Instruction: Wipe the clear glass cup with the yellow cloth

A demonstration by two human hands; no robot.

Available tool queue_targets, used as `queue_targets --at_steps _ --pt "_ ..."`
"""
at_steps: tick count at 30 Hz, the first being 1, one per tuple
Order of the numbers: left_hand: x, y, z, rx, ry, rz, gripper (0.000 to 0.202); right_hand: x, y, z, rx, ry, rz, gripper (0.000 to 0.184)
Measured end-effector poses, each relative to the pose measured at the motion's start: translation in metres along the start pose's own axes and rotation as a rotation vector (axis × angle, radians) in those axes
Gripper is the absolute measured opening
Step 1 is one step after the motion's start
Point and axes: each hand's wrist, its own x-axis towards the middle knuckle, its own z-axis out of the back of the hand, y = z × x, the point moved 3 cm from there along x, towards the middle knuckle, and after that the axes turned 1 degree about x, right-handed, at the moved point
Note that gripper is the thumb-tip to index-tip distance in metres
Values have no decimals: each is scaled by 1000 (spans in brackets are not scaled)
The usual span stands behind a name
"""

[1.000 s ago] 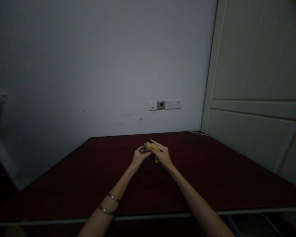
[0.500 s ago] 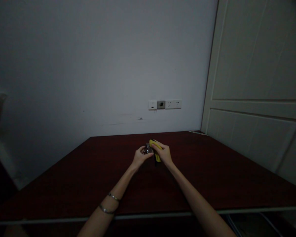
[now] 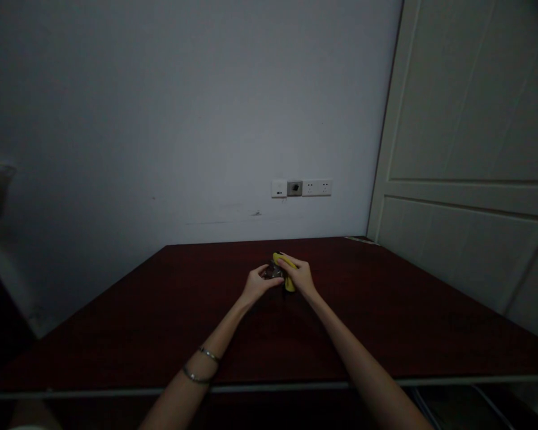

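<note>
My left hand (image 3: 254,286) is closed around a small clear, shiny object (image 3: 274,270) that looks like glass; its exact kind is too dark to make out. Folded in my right hand (image 3: 299,277) is a yellow cloth (image 3: 289,284) with a dark side or edge. The cloth presses against the right side of the clear object, and both hands meet just above the dark red table (image 3: 197,322). Fingers cover part of both things. Two bracelets (image 3: 197,375) circle my left forearm.
Behind the table's far edge stands a pale wall (image 3: 215,119) with a row of sockets (image 3: 316,187). A white panelled door (image 3: 466,119) borders the right side. Cables (image 3: 424,409) show below the front edge at right.
The clear object has turned or tilted slightly in my left hand, and the cloth has shifted a little against it. The whole view has moved very slightly.
</note>
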Motion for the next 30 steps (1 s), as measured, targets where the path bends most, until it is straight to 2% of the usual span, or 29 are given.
queue_targets --at_steps 3,5,11,14,20,22,27,30 --pt "1 -2 3 38 -30 -34 49 -6 11 -4 -64 92 141 26" --pt "1 -4 5 81 -38 -71 47 -8 14 -6 -91 129 182 24" --pt "-1 -5 4 196 -55 -72 48 -1 -2 -2 -89 -5 56 30" --pt "-1 -5 7 314 -95 -87 46 -1 -4 -1 -132 -12 63 30" --pt "5 1 18 370 -241 -68 39 -9 8 -8 -237 223 241 26" --pt "4 0 18 363 -252 -56 40 -9 8 -8 -244 199 239 26" --pt "0 -9 13 362 -228 -66 45 -4 0 -4 -230 33 174 27" --pt "0 -10 12 387 -224 -68 44 -4 0 -4 -231 76 189 26"
